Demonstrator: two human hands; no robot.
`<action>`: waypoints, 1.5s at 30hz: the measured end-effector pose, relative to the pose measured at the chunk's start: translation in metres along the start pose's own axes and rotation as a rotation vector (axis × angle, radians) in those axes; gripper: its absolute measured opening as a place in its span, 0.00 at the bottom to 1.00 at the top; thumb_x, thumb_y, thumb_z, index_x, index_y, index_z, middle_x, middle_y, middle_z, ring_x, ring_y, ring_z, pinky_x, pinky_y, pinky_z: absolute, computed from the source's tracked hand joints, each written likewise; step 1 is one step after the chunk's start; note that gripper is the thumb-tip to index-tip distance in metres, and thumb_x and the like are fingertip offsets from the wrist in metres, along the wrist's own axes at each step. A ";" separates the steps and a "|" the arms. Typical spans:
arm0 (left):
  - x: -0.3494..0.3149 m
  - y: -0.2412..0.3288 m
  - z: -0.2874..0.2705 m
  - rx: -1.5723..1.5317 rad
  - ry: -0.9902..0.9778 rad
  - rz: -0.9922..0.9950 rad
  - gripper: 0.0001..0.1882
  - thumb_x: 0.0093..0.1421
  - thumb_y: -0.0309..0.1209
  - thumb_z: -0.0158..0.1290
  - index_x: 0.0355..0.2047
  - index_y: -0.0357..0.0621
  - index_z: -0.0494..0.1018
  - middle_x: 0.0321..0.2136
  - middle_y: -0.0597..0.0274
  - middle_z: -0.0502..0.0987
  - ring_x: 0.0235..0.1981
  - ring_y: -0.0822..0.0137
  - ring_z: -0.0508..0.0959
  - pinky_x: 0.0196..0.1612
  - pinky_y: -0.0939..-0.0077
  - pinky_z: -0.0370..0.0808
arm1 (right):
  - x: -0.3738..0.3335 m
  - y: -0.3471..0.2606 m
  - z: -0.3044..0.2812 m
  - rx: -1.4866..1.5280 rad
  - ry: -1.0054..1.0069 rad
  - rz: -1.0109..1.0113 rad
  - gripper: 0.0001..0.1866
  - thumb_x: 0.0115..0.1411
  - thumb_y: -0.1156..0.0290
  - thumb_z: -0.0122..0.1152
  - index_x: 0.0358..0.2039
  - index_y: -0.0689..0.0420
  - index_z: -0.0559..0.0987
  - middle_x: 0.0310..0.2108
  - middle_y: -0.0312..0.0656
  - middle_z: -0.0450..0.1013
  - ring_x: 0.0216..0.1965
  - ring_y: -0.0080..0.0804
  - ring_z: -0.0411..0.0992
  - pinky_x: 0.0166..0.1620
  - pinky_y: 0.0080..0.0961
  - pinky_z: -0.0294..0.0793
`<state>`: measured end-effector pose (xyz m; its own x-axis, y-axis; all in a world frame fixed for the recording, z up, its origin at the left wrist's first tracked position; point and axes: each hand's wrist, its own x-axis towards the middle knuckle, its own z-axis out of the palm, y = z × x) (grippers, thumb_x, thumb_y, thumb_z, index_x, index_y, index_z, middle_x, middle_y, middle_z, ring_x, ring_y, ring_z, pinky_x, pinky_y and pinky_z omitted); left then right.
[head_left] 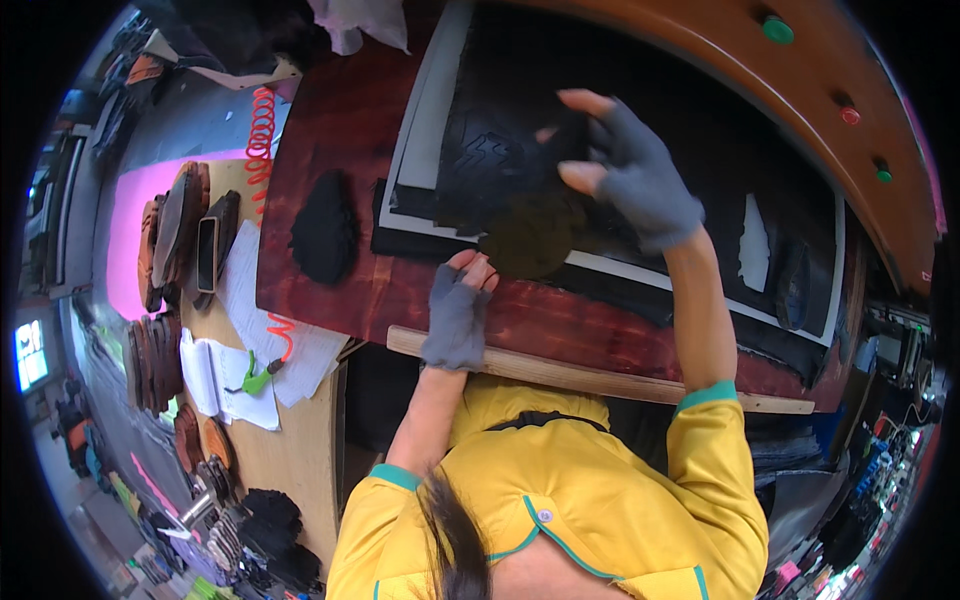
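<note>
My left hand (460, 310), in a grey fingerless glove, is closed at the near edge of a dark olive, rounded flat piece (530, 240), its fingertips pinching the rim. That piece is slightly blurred and overlaps the edge of a black sheet (640, 60) on the table. Over the sheet, my right hand (640, 170), gloved the same way, has its thumb and fingers spread apart. Something dark and blurred lies by its fingertips, too unclear to name. Left of it, faint shoe-part outlines (480, 150) show on the black sheet.
A stack of black cut pieces (325, 228) rests on the reddish table (300, 300). Beyond the sheet runs an orange machine beam (810, 70) with green and red buttons. Shoe soles (180, 230), papers (250, 390) and an air gun (258, 378) on a coiled red hose occupy the left bench.
</note>
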<state>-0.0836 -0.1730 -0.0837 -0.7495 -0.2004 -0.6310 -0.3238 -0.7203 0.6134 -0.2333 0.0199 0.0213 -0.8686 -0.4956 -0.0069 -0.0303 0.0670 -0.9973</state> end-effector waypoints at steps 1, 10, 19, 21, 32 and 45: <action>0.001 -0.002 0.003 -0.040 -0.008 0.025 0.17 0.63 0.29 0.55 0.51 0.41 0.67 0.44 0.60 0.74 0.47 0.65 0.75 0.54 0.70 0.70 | 0.021 0.006 0.003 -0.128 -0.033 0.131 0.39 0.52 0.70 0.68 0.64 0.54 0.63 0.48 0.46 0.73 0.48 0.34 0.74 0.52 0.29 0.75; 0.001 0.001 0.025 -0.099 0.097 0.184 0.20 0.65 0.26 0.51 0.57 0.37 0.66 0.51 0.53 0.73 0.52 0.61 0.73 0.57 0.70 0.69 | 0.063 0.062 0.032 -0.855 0.314 -0.432 0.33 0.53 0.66 0.69 0.59 0.53 0.69 0.56 0.45 0.68 0.55 0.44 0.69 0.57 0.40 0.69; 0.003 0.027 0.033 -0.350 0.146 -0.034 0.19 0.63 0.26 0.51 0.54 0.34 0.67 0.49 0.52 0.73 0.50 0.60 0.74 0.54 0.68 0.71 | -0.009 0.074 0.039 -1.153 -0.157 -0.509 0.24 0.58 0.57 0.63 0.53 0.53 0.75 0.57 0.43 0.69 0.60 0.43 0.64 0.65 0.39 0.58; 0.005 0.031 0.034 -0.303 0.152 -0.030 0.18 0.62 0.30 0.54 0.51 0.38 0.67 0.47 0.57 0.73 0.49 0.63 0.72 0.53 0.69 0.68 | -0.002 0.080 0.032 -0.992 -0.159 -0.471 0.22 0.59 0.57 0.61 0.53 0.51 0.75 0.57 0.39 0.70 0.59 0.41 0.65 0.63 0.38 0.61; 0.015 0.001 0.059 -0.372 -0.016 0.113 0.16 0.69 0.37 0.48 0.54 0.44 0.67 0.45 0.58 0.74 0.47 0.61 0.73 0.58 0.61 0.68 | 0.007 0.064 0.043 -0.916 -0.167 -0.587 0.22 0.61 0.62 0.61 0.53 0.57 0.72 0.58 0.50 0.68 0.59 0.47 0.65 0.63 0.43 0.62; 0.006 0.008 0.060 -0.282 0.120 0.057 0.11 0.73 0.36 0.38 0.45 0.43 0.65 0.50 0.54 0.73 0.53 0.55 0.74 0.58 0.58 0.69 | 0.060 0.045 -0.057 -0.015 0.910 0.190 0.21 0.65 0.58 0.58 0.51 0.61 0.75 0.42 0.45 0.76 0.43 0.32 0.75 0.46 0.29 0.75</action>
<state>-0.1251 -0.1403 -0.0542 -0.6831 -0.3107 -0.6610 -0.0974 -0.8581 0.5041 -0.3146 0.0425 -0.0199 -0.9131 0.3942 -0.1037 0.1514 0.0916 -0.9842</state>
